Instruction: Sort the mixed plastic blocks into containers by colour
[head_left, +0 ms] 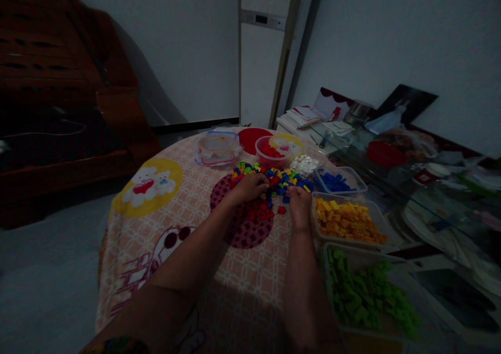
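Observation:
A mixed pile of small toy building bricks (pixel 242 169) in red, yellow, blue and green lies on the cloth-covered table (pixel 250 286). My left hand (pixel 252 187) is over the pile's left part with its fingers curled together; what they hold, if anything, is hidden. At the pile's right edge, my right hand (pixel 299 202) is closed with fingertips pressed together beside some blue bricks, its contents too small to make out. Loose red bricks (pixel 258 211) are spread just below my left hand. One red brick (pixel 281 210) lies apart between my hands.
To the right, clear tubs hold blue bricks (pixel 337 181), yellow bricks (pixel 344 221) and green bricks (pixel 364 291). Behind the pile are a tub of red bricks (pixel 271 149), white bricks (pixel 304 164) and lidded containers (pixel 217 148). A cluttered glass-topped table (pixel 352 158) adjoins on the right.

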### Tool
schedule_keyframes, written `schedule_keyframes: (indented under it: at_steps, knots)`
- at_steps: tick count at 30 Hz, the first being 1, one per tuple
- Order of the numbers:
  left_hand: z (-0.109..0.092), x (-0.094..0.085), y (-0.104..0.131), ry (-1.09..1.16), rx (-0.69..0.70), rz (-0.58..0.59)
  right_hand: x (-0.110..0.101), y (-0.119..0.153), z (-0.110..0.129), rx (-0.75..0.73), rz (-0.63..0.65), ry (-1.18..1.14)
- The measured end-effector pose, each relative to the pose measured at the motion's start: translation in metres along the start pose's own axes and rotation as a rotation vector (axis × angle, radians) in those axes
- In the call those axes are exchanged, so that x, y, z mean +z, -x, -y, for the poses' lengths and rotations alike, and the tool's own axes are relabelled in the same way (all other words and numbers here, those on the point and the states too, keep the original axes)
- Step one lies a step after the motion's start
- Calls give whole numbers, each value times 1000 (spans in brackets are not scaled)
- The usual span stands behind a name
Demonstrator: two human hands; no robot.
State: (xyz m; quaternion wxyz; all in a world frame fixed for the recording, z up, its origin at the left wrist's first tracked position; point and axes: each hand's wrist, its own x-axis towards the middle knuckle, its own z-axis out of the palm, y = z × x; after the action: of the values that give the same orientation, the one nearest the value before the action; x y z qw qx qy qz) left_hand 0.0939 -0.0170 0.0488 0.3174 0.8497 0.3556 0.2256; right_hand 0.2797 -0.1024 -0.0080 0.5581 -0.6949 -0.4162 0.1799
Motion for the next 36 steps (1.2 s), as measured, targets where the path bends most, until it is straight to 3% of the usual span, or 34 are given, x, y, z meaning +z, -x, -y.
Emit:
schedule_keyframes:
  at_steps: [6,11,18,22,27,32,36]
  knots:
    - [10,6,-4,213,-95,-29,0,0,-1,-5,-1,-9]
    - [6,5,-19,356,-181,-181,0,0,0,9,2,-23]
    - [-15,-9,-74,185,-285,-382,-1,-1,-1,7,12,-17]
    - [-28,-20,-92,67,-228,-416,0,-3,-5,22,14,-26]
    - [-32,-18,-63,6,-95,-310,1,-2,-4,6,-1,-25]
    - [-24,4,-20,-46,-3,-97,0,-1,-1,4,12,-15]
    - [-28,18,-1,-90,55,38,-1,-2,-1,11,9,1]
